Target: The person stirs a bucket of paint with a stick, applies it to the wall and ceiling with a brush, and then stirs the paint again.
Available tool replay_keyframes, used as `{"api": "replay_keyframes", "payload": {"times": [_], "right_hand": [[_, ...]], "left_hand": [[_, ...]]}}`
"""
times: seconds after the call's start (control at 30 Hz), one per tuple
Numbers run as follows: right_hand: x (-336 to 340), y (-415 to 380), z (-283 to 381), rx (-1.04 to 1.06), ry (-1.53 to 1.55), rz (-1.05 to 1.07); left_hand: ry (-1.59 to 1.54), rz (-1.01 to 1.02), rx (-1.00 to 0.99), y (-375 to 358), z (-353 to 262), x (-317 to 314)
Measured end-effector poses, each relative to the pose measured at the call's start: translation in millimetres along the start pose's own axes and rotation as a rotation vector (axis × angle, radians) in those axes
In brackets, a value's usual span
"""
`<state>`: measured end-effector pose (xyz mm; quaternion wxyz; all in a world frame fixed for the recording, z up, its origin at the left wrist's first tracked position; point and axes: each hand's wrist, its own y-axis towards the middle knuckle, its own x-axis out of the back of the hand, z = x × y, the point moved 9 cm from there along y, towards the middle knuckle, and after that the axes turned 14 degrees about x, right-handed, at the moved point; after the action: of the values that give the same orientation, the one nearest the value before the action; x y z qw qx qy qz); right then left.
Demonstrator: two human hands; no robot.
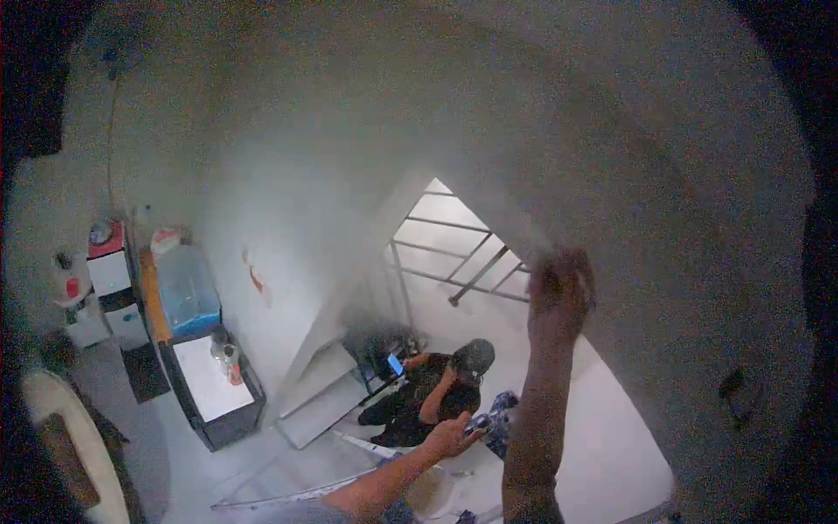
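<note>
My right hand is raised at the right-hand edge of an angular opening in the pale wall. Its fingers look curled, but blur and dim light hide what they hold, if anything. Lower down, my left hand is closed on a blue-and-white patterned thing. This looks like a bunched cloth, though its kind is not certain. Below my left forearm a round, pale container is partly visible.
Beyond the opening, a person in dark clothes sits holding a phone. Metal railings cross the bright gap. At the left stand a dark cabinet with a white top, bottles and a blue translucent bin.
</note>
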<state>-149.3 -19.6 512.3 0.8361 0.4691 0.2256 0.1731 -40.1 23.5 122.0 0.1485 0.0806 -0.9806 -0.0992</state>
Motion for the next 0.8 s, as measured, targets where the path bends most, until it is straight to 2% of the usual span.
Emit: {"api": "replay_keyframes", "payload": {"times": [0.07,0.13,0.17,0.23,0.27,0.33,0.47,0.53,0.57,0.63,0.7,0.73,0.77,0.8], "right_hand": [[-26,34,-1,0.074,-0.056,0.024],[-61,59,3,0.107,-0.212,0.282],[-69,74,2,0.119,-0.206,0.285],[-90,113,8,0.319,-0.395,0.312],[-98,130,5,0.331,-0.393,0.31],[-101,162,-9,0.354,-0.168,0.184],[-124,227,-49,0.405,-0.216,0.2],[-148,236,-49,1.031,-0.585,0.32],[-159,238,-52,1.03,-0.582,0.307],[-166,246,-91,0.501,0.23,0.11],[-187,242,-102,0.527,0.216,0.108],[-195,246,-106,0.551,0.194,0.121],[-201,253,-107,0.558,0.208,0.116],[-200,262,-109,0.629,-0.024,0.098]], "left_hand": [[0.013,-0.003,-0.014,-2,-7,6],[-0.008,0.077,0.033,-8,-2,2],[-0.003,0.069,0.023,-9,-4,4],[-0.045,0.03,0.011,-8,-13,15],[0.001,0.085,0.027,-7,-13,14],[-0.013,0.068,0.024,-10,-14,18],[-0.001,0.096,0.064,-2,-4,4],[0.013,0.103,0.059,1,-1,1],[0.016,0.073,0.036,3,3,-3],[0.035,0.05,0.025,7,24,-31],[0.097,-0.061,-0.188,16,39,-53],[0.061,0.018,-0.031,7,18,-20],[0.075,0.009,-0.032,15,31,-30],[0.06,-0.006,-0.112,20,42,-52]]}}
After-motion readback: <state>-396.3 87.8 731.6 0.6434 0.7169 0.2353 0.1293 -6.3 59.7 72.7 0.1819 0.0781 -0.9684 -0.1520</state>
